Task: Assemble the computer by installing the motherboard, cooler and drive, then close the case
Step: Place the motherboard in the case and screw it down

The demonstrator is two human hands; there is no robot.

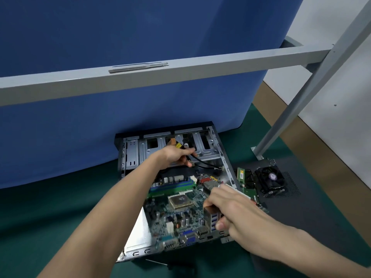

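An open black computer case (pixel 128 149) lies flat on the green mat. The green motherboard (pixel 176 215) sits tilted inside it, its rear ports toward me. My right hand (pixel 236 215) grips the board at the stacked blue USB ports on its near right edge. Toward the back of the case, my left hand (pixel 178 155) is closed around a bundle of black cables (pixel 202 161) with yellow connectors, above the metal drive bay (pixel 204 147). The black fan cooler (pixel 270 180) rests on the case's dark side panel (pixel 297 201) to the right.
A green memory stick (pixel 241 174) lies beside the cooler. A grey metal frame bar (pixel 180 73) crosses overhead, its slanted leg (pixel 301 97) bolted down at the right. A blue cloth backdrop (pixel 80 137) hangs behind the case. A thin screwdriver shaft (pixel 155 262) lies at the case's near edge.
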